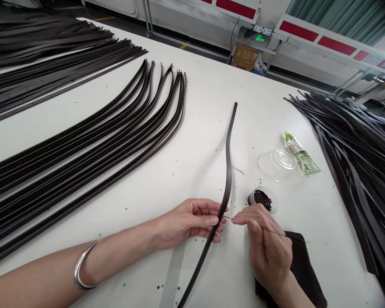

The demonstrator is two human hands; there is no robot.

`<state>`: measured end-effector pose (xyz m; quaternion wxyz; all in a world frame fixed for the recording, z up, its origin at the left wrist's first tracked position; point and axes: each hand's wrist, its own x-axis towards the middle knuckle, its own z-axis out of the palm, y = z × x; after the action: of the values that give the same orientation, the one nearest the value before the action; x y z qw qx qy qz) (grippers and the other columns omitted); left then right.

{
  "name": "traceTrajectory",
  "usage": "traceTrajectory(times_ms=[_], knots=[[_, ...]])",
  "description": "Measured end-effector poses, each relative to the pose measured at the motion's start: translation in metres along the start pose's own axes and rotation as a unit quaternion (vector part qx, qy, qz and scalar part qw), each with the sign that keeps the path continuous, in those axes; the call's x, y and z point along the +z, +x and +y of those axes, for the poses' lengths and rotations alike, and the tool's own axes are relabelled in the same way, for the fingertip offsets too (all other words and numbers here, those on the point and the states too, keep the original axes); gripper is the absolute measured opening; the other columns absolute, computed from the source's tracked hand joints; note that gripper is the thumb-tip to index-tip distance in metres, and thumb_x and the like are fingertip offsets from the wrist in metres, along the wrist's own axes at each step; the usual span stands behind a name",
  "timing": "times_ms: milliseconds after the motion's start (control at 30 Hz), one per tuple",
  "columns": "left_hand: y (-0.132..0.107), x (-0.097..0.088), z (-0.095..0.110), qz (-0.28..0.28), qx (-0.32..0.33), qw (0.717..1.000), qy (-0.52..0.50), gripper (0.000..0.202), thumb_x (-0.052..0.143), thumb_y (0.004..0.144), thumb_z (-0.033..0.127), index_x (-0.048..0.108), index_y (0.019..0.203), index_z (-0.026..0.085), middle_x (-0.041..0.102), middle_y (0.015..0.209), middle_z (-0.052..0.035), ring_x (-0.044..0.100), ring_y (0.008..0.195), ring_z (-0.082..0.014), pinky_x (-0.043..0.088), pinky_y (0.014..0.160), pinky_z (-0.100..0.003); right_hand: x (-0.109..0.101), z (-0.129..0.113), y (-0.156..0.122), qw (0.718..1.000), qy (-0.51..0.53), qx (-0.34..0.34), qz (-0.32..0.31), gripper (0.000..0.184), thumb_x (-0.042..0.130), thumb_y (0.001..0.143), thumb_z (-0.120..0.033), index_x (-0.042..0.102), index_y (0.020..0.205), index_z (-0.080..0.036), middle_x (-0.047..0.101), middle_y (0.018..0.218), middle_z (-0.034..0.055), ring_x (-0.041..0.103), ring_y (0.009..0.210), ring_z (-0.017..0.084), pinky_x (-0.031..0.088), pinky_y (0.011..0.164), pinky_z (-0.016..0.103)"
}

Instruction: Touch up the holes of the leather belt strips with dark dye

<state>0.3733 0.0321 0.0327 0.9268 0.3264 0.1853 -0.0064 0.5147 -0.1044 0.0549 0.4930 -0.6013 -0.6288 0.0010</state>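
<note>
As we look down on a broad white work table (211,85), long, flat, glossy black strips (83,158) sweep across its left side in a curved fan. A straighter bundle of black strips (35,64) lies beyond them, and a loose black heap (349,162) runs down the right edge. Over on the right, a dark folded cloth (303,265) lies under the person's right hand (266,248), and further out sit a clear round plastic lid (276,164), a slim green plastic bottle (301,154) and a small round tub of black scraps (259,199). Now the centre of the action: a single black strip (228,171) with a gentle S-bend, its long axis running from the near edge at lower left up to a narrow tip pointing away across the table. The left hand (188,223), silver cuff bangle (83,265) on its wrist, pinches that strip between thumb and curled fingers (208,221). The right hand's fingertips (244,218) close on a hair-thin metal needle (259,227), its tip right at the strip's edge, though whether it touches is too fine to tell!
</note>
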Motion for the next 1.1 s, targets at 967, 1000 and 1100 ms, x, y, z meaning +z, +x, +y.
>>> traceTrajectory(times_ms=[967, 1000, 1100], knots=[[0.0005, 0.0001, -0.0013, -0.003, 0.003, 1.000, 0.007, 0.017, 0.068, 0.085, 0.017, 0.068, 0.102, 0.016, 0.067, 0.096, -0.0066, 0.062, 0.083, -0.0161, 0.058, 0.081, -0.040, 0.0042, -0.0022, -0.0008, 0.999, -0.024, -0.028, -0.011, 0.027, 0.041, 0.089, 0.002, 0.054, 0.101, -0.017, 0.065, 0.079, 0.0051, 0.062, 0.076, 0.016, 0.051, 0.066, 0.033], [0.0007, 0.0002, -0.0012, -0.002, 0.003, 1.000, 0.007, 0.017, 0.068, 0.086, 0.017, 0.068, 0.103, 0.016, 0.067, 0.096, -0.0067, 0.062, 0.083, -0.0160, 0.058, 0.081, -0.040, 0.0039, -0.0022, -0.0006, 0.999, -0.031, -0.024, -0.010, 0.026, 0.041, 0.090, 0.001, 0.055, 0.101, -0.017, 0.065, 0.078, 0.0050, 0.062, 0.076, 0.016, 0.051, 0.066, 0.032], [0.0009, 0.0004, -0.0010, -0.002, 0.002, 1.000, 0.007, 0.017, 0.068, 0.085, 0.018, 0.068, 0.102, 0.016, 0.067, 0.095, -0.0063, 0.062, 0.083, -0.0163, 0.058, 0.081, -0.040, 0.0036, -0.0022, 0.0001, 0.999, -0.038, -0.014, -0.003, 0.024, 0.041, 0.090, 0.001, 0.056, 0.097, -0.017, 0.065, 0.076, 0.0044, 0.062, 0.073, 0.016, 0.051, 0.064, 0.031]])
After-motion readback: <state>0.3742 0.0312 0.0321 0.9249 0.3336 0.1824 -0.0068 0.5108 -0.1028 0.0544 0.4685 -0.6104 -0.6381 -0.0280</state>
